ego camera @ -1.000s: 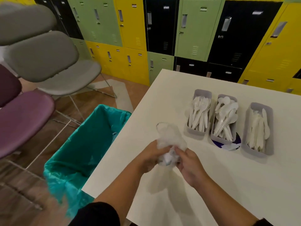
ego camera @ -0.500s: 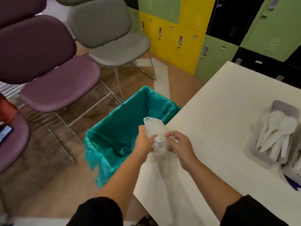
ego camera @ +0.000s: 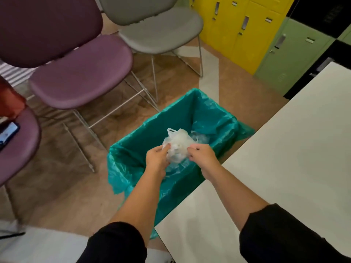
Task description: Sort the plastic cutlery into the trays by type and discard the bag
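A crumpled clear plastic bag point(ego camera: 177, 145) hangs over the open bin lined with a teal bag point(ego camera: 133, 149). My left hand point(ego camera: 156, 158) pinches the bag's left side and my right hand point(ego camera: 202, 155) pinches its right side. Both hands are above the bin's opening, just off the corner of the white table point(ego camera: 284, 158). The cutlery trays are out of view.
A purple chair point(ego camera: 79, 73) and a grey chair point(ego camera: 155, 29) stand on the brown floor beyond the bin. Another purple seat point(ego camera: 20, 141) at the left carries a phone point(ego camera: 7, 133). Yellow and green lockers point(ego camera: 256, 35) line the far right.
Both hands carried the bunched bag left, off the table and over the bin. My head turned left, so the trays left the view.
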Available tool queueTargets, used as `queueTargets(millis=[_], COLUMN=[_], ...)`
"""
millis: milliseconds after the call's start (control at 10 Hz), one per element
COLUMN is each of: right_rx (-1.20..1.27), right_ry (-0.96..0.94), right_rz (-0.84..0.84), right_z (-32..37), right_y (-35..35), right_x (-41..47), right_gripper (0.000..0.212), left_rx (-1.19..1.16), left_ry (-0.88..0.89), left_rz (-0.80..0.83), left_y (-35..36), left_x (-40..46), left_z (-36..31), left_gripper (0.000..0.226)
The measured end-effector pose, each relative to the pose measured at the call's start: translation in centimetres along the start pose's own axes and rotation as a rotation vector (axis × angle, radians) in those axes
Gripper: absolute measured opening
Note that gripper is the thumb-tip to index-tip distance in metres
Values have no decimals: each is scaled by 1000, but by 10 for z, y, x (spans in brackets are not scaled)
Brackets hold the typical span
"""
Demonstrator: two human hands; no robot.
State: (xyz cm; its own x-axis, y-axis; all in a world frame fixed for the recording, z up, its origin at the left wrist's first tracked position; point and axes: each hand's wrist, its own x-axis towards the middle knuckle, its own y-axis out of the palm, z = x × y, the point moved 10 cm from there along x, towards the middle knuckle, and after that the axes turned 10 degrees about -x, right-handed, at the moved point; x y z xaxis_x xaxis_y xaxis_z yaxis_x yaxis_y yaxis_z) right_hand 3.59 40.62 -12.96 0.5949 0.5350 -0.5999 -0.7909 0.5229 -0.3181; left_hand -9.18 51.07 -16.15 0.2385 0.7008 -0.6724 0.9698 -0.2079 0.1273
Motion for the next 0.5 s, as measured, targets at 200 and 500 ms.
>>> queueTargets(millis=[200,500], right_rx=[-34,-25], right_ry=[140,71], right_rz=[302,209], right_z=[-17,-10], right_y=[42,23], right_x=[10,3], right_gripper=[68,66], left_rx=[137,483], left_ry=[-7,29], left_rz=[-72,-10], left_y=[-17,-3], left_x=[21,-1], left_z=[12,24], left_gripper=[58,52])
